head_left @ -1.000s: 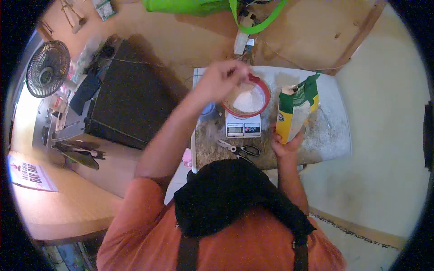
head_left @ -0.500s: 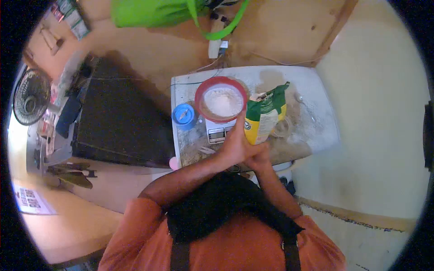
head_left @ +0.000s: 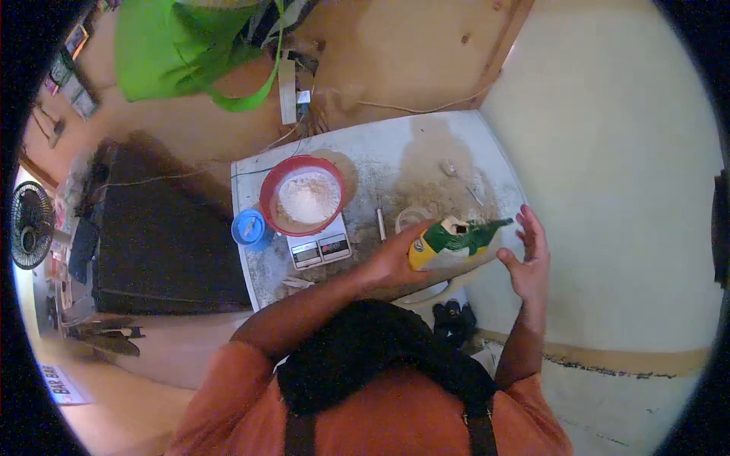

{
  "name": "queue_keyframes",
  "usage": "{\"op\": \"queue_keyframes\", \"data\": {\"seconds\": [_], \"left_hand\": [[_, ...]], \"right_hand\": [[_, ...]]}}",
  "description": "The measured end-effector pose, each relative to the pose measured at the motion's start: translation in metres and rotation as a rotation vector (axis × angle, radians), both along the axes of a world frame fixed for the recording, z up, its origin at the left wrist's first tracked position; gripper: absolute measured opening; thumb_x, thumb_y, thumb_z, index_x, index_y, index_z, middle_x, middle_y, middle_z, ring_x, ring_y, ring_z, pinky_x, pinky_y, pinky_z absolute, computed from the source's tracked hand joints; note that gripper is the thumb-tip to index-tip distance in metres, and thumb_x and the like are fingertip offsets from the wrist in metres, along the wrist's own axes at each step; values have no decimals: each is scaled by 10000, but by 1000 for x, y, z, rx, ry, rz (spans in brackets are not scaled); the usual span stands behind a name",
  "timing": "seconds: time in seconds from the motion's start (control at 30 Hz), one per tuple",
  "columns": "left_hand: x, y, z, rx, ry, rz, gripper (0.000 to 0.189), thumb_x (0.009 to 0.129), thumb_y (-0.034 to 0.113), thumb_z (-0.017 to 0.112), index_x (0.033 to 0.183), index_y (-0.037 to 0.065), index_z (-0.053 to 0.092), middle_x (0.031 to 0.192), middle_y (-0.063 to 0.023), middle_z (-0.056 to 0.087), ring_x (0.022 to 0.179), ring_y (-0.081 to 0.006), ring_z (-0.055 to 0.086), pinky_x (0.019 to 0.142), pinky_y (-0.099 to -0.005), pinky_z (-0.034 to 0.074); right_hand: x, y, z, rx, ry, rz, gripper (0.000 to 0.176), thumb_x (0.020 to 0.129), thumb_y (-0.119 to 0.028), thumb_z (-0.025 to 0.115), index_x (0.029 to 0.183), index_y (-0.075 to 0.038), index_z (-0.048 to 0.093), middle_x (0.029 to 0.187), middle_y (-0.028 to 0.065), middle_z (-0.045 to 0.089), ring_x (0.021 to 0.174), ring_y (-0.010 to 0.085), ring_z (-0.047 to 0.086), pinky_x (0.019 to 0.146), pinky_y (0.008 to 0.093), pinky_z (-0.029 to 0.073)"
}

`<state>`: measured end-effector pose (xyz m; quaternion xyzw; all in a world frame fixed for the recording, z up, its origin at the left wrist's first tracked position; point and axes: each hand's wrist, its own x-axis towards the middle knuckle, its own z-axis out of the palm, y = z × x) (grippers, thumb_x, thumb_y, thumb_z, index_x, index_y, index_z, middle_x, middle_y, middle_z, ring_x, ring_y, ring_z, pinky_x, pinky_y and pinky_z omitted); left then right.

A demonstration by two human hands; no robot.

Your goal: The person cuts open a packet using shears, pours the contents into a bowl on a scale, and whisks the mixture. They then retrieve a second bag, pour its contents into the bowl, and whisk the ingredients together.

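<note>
My left hand [head_left: 394, 258] grips the left side of a green and yellow bag [head_left: 454, 247], whose torn top faces up. Off to the bag's right, my right hand [head_left: 529, 254] is open with its fingers apart, not touching it. A red bowl [head_left: 341, 182] with white powder [head_left: 308, 197] in it rests on a white kitchen scale [head_left: 322, 251]. Just left of the scale stands a blue container [head_left: 251, 229]. Behind the bag, a clear round container [head_left: 413, 220] is partly hidden.
The white table [head_left: 365, 144] has brownish powder scattered over it, with a spoon [head_left: 475, 195] and a small marker-like stick [head_left: 382, 225]. A dark box-like surface [head_left: 171, 235] is at the left. A green bag [head_left: 182, 53] hangs above; a wall borders the right.
The bag has moved right, away from the bowl, and tilted. My right hand has come off it and opened to the right. The view has shifted, so the table and bowl appear further left.
</note>
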<state>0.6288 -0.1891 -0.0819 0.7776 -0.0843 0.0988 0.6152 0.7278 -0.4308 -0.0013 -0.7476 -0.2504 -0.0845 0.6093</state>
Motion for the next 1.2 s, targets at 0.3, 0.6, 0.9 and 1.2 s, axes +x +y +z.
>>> {"op": "queue_keyframes", "data": {"seconds": [0.3,0.6,0.9,1.2], "left_hand": [[44,-35,16,-28,155,-223,828,662,63,780,1378,50,365,1281,-166,508,1199,-273,496,1014,-373,392],[64,-28,-17,-9,132,29,790,712,201,783,1375,52,379,1251,-158,542,1102,-296,553,946,-403,443],[61,-12,-22,165,30,129,468,780,239,744,1183,57,588,1021,-154,623,940,-270,614,817,-384,488],[-3,7,-29,92,189,-8,428,829,258,717,1183,51,596,1072,-111,643,976,-193,607,837,-341,488]], "right_hand": [[46,-22,21,-553,-205,299,128,737,-31,729,851,-20,674,829,138,666,754,239,640,681,331,515],[69,-3,-17,-348,-231,112,80,775,5,689,849,-21,673,801,114,668,710,216,633,654,305,503],[98,41,-102,-43,-102,-13,95,793,-86,719,831,-25,657,826,97,657,726,197,619,658,303,499],[100,45,-121,-118,-113,-44,123,813,-138,717,845,-44,644,827,101,657,733,204,624,678,327,502]]}}
